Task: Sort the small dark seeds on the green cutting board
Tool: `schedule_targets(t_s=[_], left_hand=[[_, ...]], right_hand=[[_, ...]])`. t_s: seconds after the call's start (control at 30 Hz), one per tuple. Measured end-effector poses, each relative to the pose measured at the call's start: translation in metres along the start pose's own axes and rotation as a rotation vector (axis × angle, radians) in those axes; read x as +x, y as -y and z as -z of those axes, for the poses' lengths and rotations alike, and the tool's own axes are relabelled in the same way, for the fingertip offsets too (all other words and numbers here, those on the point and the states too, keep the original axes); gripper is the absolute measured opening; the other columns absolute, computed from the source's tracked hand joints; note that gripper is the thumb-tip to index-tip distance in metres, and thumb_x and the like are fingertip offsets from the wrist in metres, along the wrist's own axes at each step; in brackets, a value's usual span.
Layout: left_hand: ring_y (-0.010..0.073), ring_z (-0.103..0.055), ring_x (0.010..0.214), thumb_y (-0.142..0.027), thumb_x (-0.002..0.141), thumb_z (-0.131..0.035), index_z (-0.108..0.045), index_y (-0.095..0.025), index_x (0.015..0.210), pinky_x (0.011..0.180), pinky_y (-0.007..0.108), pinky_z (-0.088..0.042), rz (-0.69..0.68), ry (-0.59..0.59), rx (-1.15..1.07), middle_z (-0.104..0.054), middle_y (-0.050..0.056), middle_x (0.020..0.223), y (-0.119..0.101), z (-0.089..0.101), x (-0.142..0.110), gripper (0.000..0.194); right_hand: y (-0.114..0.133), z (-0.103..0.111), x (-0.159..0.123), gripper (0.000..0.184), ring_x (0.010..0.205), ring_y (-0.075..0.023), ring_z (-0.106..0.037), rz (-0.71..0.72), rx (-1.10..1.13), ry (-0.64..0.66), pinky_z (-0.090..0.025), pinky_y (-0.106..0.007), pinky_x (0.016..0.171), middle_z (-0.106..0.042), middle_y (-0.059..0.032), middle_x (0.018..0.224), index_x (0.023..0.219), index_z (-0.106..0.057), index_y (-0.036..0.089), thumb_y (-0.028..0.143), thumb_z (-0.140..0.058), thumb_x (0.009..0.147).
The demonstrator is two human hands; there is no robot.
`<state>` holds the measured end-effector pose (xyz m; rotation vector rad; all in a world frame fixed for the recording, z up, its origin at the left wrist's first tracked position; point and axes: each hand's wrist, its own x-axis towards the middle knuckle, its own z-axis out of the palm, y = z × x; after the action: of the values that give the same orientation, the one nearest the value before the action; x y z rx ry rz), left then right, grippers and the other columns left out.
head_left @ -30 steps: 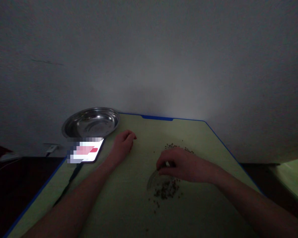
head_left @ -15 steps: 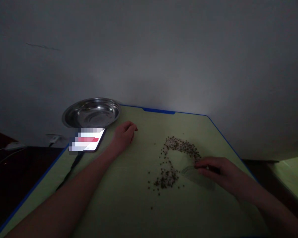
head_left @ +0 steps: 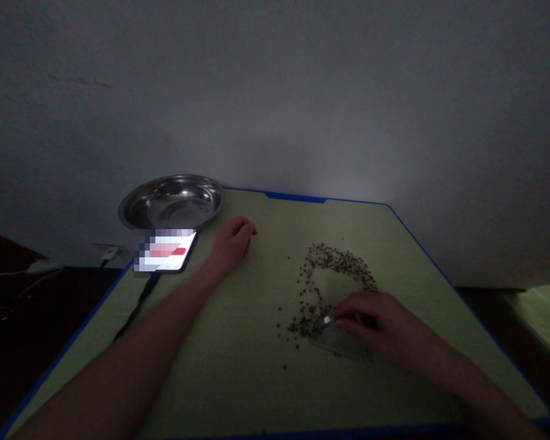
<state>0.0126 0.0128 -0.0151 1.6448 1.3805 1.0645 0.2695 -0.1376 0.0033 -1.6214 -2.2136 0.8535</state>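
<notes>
A pale green board with a blue rim lies in front of me in dim light. Small dark seeds are scattered over its right half in a curved band. My right hand is closed on a thin clear scraper-like piece whose edge rests on the board beside the seeds. My left hand lies on the board's far left part, fingers loosely curled, holding nothing I can see.
A shiny steel bowl sits at the board's far left corner. A lit phone lies just in front of it, with a dark cable running toward me. A plain wall rises behind.
My right hand swept from the seed pile's middle out to the right, then came back left to the pile's lower edge. The seeds spread into a curved band. My left hand stayed put.
</notes>
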Motion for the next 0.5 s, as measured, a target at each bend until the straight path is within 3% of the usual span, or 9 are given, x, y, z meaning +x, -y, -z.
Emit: schedule_targets(t_s=[0.27,0.5], left_hand=[[0.0108,-0.040,0.039,-0.032,0.077,-0.045,-0.055,-0.020,0.066,0.045,0.024,-0.031,-0.005,0.012,0.021,-0.042,-0.006,0.041,-0.002,0.000,-0.001,0.019],[0.0107,-0.040,0.040,-0.032,0.077,-0.045,-0.055,-0.020,0.066,0.046,0.024,-0.031,-0.020,0.010,0.035,-0.042,-0.006,0.042,0.002,-0.001,0.000,0.019]], right_hand=[[0.016,-0.009,0.018,0.013,0.074,-0.0163,-0.063,0.044,-0.078,-0.069,-0.045,-0.028,0.068,-0.071,-0.0017,0.083,0.087,-0.070,0.024,0.027,-0.057,0.088],[0.007,-0.002,0.026,0.018,0.073,-0.0174,-0.062,0.033,-0.164,-0.154,-0.044,-0.030,0.065,-0.071,-0.0033,0.084,0.088,-0.069,0.022,0.030,-0.053,0.090]])
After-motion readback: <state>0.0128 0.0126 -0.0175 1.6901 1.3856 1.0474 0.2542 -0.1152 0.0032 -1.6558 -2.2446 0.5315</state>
